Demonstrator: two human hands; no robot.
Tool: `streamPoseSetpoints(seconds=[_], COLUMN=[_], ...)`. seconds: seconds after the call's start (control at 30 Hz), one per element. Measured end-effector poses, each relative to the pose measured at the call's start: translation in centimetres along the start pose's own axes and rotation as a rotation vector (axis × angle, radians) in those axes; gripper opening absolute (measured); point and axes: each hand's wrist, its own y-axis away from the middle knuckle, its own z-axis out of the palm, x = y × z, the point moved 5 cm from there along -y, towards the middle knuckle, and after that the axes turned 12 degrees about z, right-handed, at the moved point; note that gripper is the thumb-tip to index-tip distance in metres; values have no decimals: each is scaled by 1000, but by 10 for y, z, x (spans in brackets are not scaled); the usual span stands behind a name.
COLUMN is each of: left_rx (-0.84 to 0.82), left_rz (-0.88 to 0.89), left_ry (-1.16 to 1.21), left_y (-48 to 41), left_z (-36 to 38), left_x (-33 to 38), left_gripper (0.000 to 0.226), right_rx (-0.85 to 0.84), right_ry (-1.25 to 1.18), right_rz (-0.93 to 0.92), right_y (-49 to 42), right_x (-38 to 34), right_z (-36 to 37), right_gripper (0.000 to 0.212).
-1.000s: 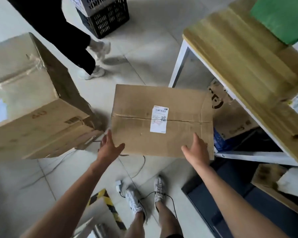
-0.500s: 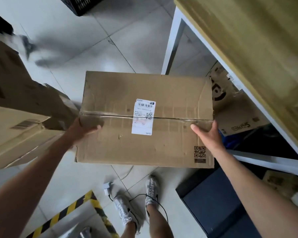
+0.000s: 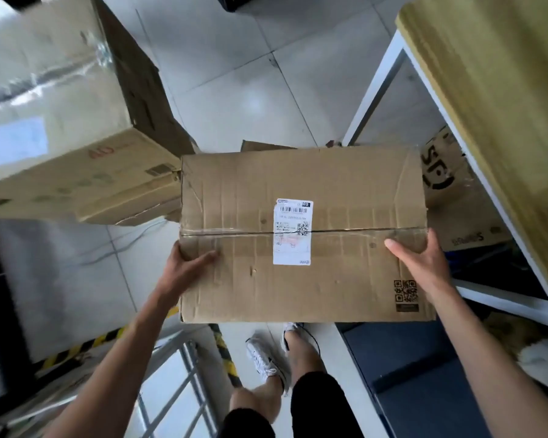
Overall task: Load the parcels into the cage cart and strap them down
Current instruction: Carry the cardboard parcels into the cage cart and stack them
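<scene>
one big cardboard box [image 3: 60, 121] fills the upper left, blurred, its top shiny with clear tape and its brown side turned toward the middle of the room. at the right edge runs a wooden table [image 3: 494, 90] on a white frame, seen from above. pale floor tiles [image 3: 234, 90] lie between the two.

the parcel [image 3: 329, 184] is next in size: a worn, creased brown carton held level in front of the person, over the feet and off the floor, between the big cardboard box and the wooden table. its far left corner sits just beside the lower corner of the big cardboard box; whether they touch cannot be told. a taped seam crosses its top from side to side.

under the table stands a printed carton [image 3: 456, 197], partly hidden by the parcel's right end.

the left hand [image 3: 184, 267] grips the parcel's left edge, thumb flat on top and fingers wrapped round the side. the right hand [image 3: 424, 263] grips the right edge the same way, thumb on top by the seam.

a white shipping label [image 3: 293, 232] straddles the seam near the middle. a small printed qr code [image 3: 406, 290] marks the near right corner.
</scene>
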Motion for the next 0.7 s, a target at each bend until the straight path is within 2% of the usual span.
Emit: streamPoseSetpoints(seconds=[0.07,0.13,0.2,0.33,0.5,0.63,0.7], left_rx=[59,114,204,376,600,749,865], left_rz=[-44,-48,-48,-16,-31,-53,-92], left_ry=[16,21,21,-28,39,129,189], left_y=[43,85,127,207,325,423,497], left_z=[-29,-58,-91,-148,-212,-245,-258], left_x=[-4,-5,-5,-14,-61,-112,-145], left_gripper=[77,93,98,86,72,71,77], right_rx=[-37,-68,-110,-187,-297,-357,-434], right_ry=[13,23,67,166,234,313,383], right_rz=[-36,-99,-154,-239,-453,-594,-644], right_y=[34,65,98,159,253,324,377], right_x=[-14,-29,-39,-58,-85,-82,-64], right_z=[-1,1,12,38,86,133,169], right_gripper=[120,107,95,110,108,113,121])
